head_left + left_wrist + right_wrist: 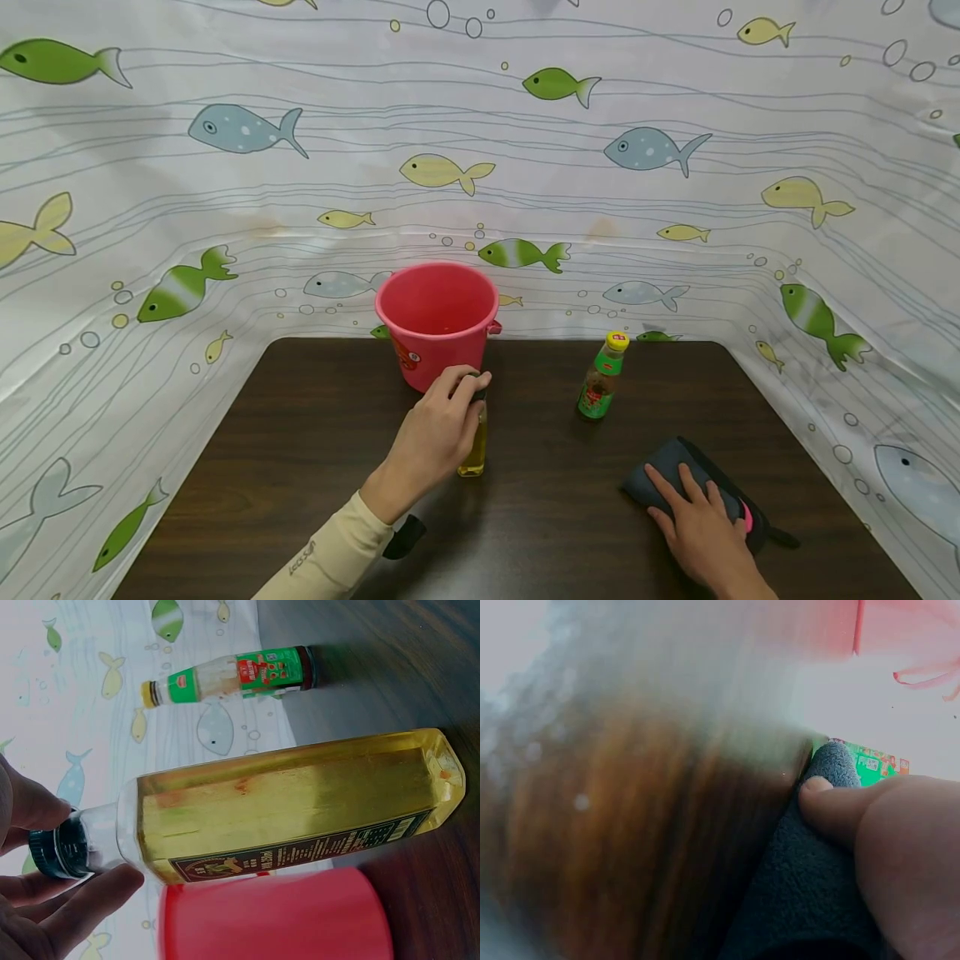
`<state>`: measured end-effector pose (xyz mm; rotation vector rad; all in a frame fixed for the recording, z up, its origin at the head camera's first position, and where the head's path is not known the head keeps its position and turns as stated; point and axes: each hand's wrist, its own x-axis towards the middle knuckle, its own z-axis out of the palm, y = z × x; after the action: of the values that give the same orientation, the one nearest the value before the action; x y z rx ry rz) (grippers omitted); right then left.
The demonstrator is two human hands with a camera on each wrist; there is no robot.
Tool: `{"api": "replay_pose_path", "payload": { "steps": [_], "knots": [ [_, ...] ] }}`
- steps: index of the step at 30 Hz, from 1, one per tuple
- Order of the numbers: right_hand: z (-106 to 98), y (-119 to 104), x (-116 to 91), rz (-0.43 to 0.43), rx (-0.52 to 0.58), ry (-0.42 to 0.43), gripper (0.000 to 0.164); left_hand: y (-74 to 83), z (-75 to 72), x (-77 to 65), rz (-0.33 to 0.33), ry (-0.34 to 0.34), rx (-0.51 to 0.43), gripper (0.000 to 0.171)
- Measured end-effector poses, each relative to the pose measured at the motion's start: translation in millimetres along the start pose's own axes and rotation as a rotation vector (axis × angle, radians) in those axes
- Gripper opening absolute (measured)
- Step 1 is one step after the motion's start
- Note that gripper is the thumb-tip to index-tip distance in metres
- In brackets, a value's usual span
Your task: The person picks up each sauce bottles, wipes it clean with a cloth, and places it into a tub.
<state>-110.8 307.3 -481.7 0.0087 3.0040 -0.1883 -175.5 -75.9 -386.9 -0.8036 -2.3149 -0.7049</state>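
Note:
My left hand [438, 425] pinches the dark cap [60, 846] of an oil bottle [292, 802] between thumb and fingers. Clear glass with a dark label holds the yellow oil [474, 446], and the bottle's base is right at the table. Over on the right, my right hand [701, 529] rests with spread fingers on a fuzzy, dark blue-grey cloth item [663, 467]. This has a black edge, a strap at its near end and a pink patch [746, 515]. In the right wrist view the thumb [832, 806] lies along the fuzzy cloth [780, 877].
A pink bucket [438, 354] stands at the back of the dark wooden table [300, 433], just behind the oil bottle. To the right stands a sauce bottle [596, 392] with a yellow cap and green label. A fish-print sheet [525, 192] encloses the back and sides.

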Motion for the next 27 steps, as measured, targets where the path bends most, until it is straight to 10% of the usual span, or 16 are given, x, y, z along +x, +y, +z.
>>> {"api": "replay_pose_path", "payload": {
  "steps": [13,27],
  "knots": [
    [-10.7,7.1,-0.6,-0.066,0.221,0.056,0.057,-0.3,-2.7,0.2,-0.028,-0.008,-0.032,0.043],
    [-48.4,29.7,-7.3,0.271,0.89,-0.04,0.072,0.0,-3.1,1.6,-0.029,-0.017,-0.062,0.044]
  ]
}}
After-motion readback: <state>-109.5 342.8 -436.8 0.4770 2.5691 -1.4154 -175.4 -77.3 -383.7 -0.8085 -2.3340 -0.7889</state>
